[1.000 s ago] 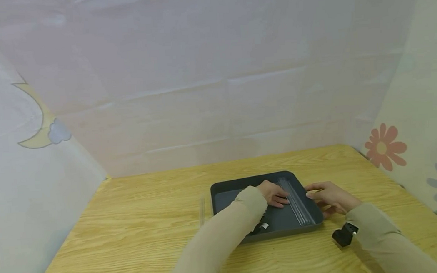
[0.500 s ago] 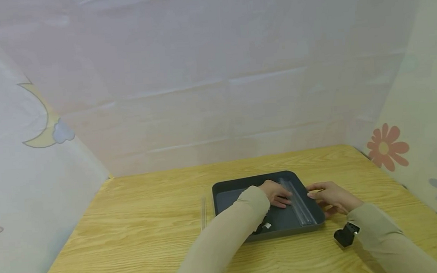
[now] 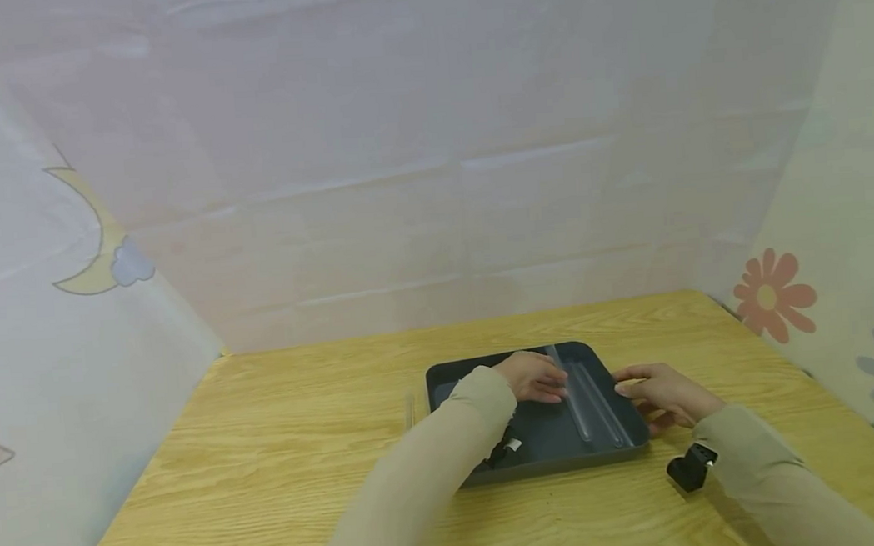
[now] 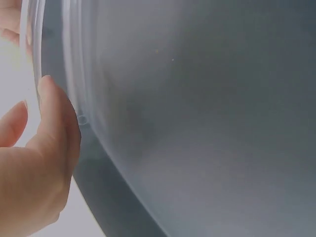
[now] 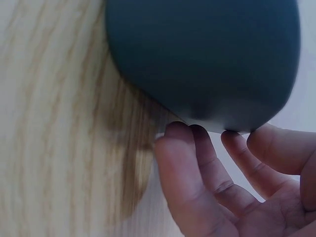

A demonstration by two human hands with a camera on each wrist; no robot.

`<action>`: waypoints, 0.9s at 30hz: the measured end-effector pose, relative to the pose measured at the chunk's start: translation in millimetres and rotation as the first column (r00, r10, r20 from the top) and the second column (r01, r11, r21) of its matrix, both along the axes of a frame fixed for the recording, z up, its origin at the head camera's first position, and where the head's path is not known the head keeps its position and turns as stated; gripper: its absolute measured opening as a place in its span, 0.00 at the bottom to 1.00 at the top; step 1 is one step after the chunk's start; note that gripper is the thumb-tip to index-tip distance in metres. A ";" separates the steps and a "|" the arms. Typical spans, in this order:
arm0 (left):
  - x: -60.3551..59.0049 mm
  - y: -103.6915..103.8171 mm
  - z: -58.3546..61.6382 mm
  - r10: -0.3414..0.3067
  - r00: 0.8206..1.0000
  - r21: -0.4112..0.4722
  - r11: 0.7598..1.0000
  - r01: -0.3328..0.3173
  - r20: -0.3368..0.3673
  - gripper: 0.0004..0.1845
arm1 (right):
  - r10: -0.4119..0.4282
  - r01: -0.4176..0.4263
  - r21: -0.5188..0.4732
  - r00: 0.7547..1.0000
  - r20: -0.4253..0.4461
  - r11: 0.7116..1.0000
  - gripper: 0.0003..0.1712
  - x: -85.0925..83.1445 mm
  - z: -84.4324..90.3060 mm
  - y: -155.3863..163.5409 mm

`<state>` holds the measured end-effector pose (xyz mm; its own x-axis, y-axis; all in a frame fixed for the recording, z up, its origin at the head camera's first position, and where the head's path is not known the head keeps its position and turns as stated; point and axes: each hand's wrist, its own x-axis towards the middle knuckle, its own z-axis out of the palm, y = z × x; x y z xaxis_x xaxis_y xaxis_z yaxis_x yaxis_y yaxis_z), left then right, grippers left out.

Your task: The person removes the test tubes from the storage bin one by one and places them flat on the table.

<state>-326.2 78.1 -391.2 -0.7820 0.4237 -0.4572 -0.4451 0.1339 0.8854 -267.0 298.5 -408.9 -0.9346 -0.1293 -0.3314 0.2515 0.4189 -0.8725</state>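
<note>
There are no words, numbers or labels to read anywhere, not on the dark grey plastic tray or the light wooden bench.

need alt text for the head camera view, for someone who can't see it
Two hands work at a dark grey square plastic tray on a light wooden table: the left hand rests inside it beside clear glass rods, and the right hand touches its right rim. Pale printed curtains surround the table.
</note>
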 end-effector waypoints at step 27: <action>16.9 -48.4 21.8 -0.019 0.997 -0.005 1.000 0.019 -0.073 0.30 | 0.006 -0.006 -0.008 1.000 -0.001 1.000 0.28 -3.7 -1.8 6.2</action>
